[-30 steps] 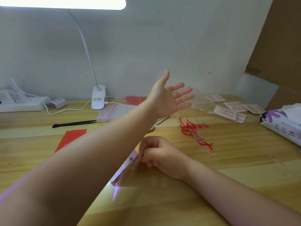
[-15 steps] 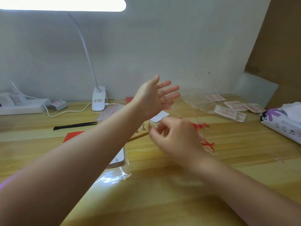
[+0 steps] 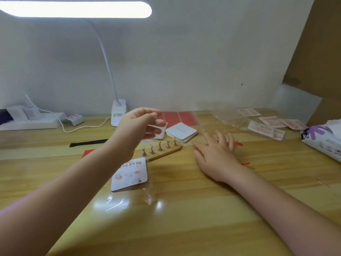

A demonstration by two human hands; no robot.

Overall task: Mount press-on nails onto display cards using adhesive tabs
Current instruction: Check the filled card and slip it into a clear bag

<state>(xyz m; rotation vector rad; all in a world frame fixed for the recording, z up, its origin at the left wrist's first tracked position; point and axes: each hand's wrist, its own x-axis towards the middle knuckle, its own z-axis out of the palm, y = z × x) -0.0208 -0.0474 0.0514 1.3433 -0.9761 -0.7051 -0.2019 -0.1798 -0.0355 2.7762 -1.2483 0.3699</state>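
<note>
head view. wooden table [image 3: 184,218], white wall behind.

left hand [image 3: 137,126]: raised above the table, fingers loosely curled and a little apart; a white card [image 3: 160,131] shows just behind the fingertips, but whether the hand holds it cannot be told.

right hand [image 3: 215,154]: low over the table, fingers straight and spread, reaching over red strips [image 3: 239,144]; contact with them cannot be told.

card stack [image 3: 181,132]: white square cards piled near table centre, between the two hands, just beyond the stand.

stand [image 3: 162,150]: flat wooden base with a row of five small metal pegs, upright; nothing seen on the pegs.

sleeve [image 3: 132,183]: clear plastic bag lying flat near the front edge, holding one printed white card [image 3: 130,174] in its upper part; the lower part is see-through and glares under the lamp.

red sheets [image 3: 180,118]: flat against the wall side, behind the card stack. another red sheet [image 3: 88,152] is partly hidden by the left forearm.

clear bags [image 3: 228,117]: at back right, contents unclear. beside them, pink-printed packets [image 3: 262,128], several, overlapping.

wipes pack [image 3: 324,139]: white with purple print, at the right edge.

lamp [image 3: 119,113]: white base at the wall, gooseneck rising to a lit bar overhead.

power strip [image 3: 33,121]: white, back left, with a cable to the lamp.

black tool [image 3: 88,142]: slim, lying flat left of the left arm.
</note>
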